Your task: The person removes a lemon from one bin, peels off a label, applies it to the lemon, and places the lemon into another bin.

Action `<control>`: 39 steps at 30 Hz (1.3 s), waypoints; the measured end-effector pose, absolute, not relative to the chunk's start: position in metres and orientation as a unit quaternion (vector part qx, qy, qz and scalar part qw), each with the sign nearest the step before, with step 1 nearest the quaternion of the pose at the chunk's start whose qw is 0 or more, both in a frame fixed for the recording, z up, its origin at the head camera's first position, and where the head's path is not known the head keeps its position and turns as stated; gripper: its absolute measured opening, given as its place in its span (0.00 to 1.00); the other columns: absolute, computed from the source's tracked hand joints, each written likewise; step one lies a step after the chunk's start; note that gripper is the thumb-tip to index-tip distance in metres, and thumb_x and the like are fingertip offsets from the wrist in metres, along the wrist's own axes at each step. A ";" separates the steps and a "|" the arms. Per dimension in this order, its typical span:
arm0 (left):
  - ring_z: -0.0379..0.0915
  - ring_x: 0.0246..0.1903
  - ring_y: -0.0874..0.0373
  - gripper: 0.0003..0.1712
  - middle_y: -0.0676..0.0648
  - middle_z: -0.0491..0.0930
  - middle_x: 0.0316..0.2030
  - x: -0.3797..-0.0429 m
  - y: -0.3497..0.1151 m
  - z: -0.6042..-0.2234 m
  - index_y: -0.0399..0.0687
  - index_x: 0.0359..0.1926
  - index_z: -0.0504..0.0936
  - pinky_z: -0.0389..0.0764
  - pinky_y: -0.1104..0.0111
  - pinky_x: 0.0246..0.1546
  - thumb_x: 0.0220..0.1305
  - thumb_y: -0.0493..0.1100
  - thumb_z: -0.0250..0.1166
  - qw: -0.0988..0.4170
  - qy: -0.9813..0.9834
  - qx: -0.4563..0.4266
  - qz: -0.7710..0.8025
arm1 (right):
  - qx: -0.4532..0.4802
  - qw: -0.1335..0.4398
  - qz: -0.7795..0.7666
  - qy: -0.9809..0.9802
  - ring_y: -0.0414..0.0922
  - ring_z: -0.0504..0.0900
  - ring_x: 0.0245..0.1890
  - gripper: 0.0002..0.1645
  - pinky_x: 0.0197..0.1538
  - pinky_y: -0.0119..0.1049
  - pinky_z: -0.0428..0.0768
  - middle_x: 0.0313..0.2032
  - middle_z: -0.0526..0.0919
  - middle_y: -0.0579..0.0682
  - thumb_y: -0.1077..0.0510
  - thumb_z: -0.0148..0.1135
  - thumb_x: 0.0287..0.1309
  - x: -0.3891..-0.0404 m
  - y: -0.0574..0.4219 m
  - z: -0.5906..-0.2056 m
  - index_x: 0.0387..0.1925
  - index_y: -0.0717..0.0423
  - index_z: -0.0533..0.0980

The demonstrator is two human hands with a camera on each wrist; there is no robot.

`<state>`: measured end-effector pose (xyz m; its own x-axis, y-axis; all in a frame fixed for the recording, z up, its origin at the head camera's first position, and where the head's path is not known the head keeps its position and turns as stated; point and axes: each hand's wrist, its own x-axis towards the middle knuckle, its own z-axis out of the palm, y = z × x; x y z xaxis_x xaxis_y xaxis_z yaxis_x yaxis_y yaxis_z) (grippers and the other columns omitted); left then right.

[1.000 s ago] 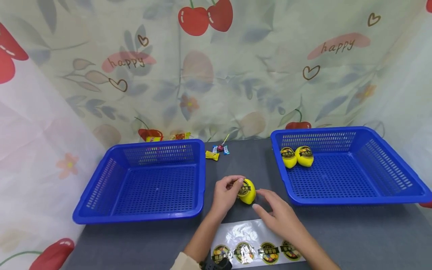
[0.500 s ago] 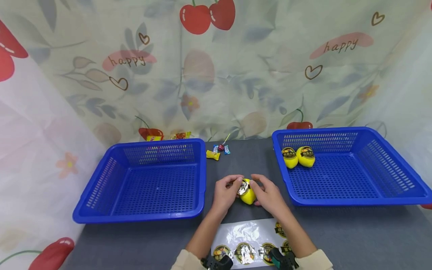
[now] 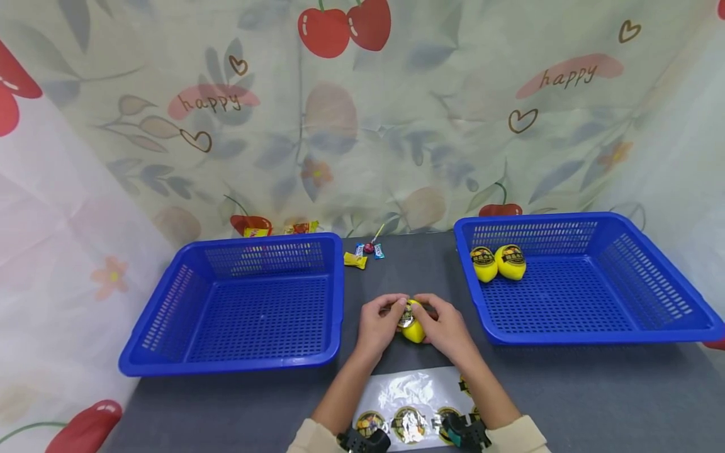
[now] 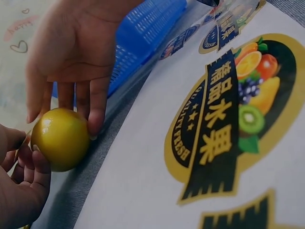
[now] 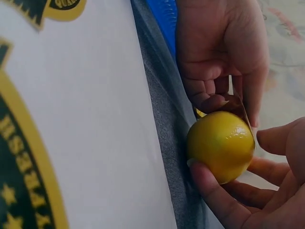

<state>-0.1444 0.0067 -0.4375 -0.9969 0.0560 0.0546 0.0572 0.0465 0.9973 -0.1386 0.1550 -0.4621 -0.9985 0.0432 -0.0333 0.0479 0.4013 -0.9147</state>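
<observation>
A yellow lemon [image 3: 414, 332] is between both hands, just above the dark table. My left hand [image 3: 378, 324] pinches a round black-and-gold sticker [image 3: 406, 316] that lies against the lemon's upper left side. In the right wrist view the thin edge of this sticker stands between the left hand's thumb and fingers. My right hand [image 3: 450, 327] holds the lemon from the right, its fingers curved round the fruit and its thumb near the sticker. A sheet of stickers [image 3: 410, 385] with printed fruit labels lies below the hands, partly covered by the right forearm.
One blue basket [image 3: 226, 368] stands at the left. Another blue basket [image 3: 600, 336] at the right contains two labelled lemons [image 3: 512, 262]. Small wrapped candies [image 3: 355, 260] and a lollipop [image 3: 370, 248] lie between them at the back. A printed curtain [image 3: 391, 163] hangs behind.
My right hand has come in from the right and now holds the lemon, which it stood apart from a second ago. My left hand has stayed at the sticker.
</observation>
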 end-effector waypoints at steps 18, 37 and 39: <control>0.73 0.24 0.59 0.14 0.47 0.79 0.31 -0.161 0.006 -0.483 0.35 0.49 0.83 0.82 0.68 0.25 0.68 0.41 0.66 -0.015 -0.700 -0.031 -0.714 | 0.032 -0.045 -0.538 0.841 0.53 0.82 0.48 0.16 0.32 0.35 0.83 0.49 0.83 0.57 0.53 0.63 0.69 -0.139 0.152 -0.471 0.52 0.57 0.79; 0.76 0.20 0.59 0.17 0.47 0.78 0.24 -0.163 -0.006 -0.490 0.34 0.54 0.77 0.84 0.67 0.25 0.67 0.35 0.67 -0.127 -0.666 -0.055 -0.733 | 0.072 0.013 -0.635 0.769 0.49 0.79 0.40 0.16 0.31 0.40 0.83 0.52 0.80 0.60 0.58 0.58 0.71 -0.142 0.160 -0.473 0.55 0.61 0.77; 0.77 0.21 0.58 0.17 0.47 0.79 0.24 -0.164 -0.008 -0.489 0.33 0.54 0.78 0.85 0.66 0.27 0.67 0.35 0.66 -0.136 -0.663 -0.054 -0.734 | 0.078 0.018 -0.642 0.762 0.49 0.78 0.39 0.15 0.31 0.40 0.83 0.52 0.80 0.60 0.59 0.58 0.71 -0.143 0.159 -0.473 0.55 0.60 0.77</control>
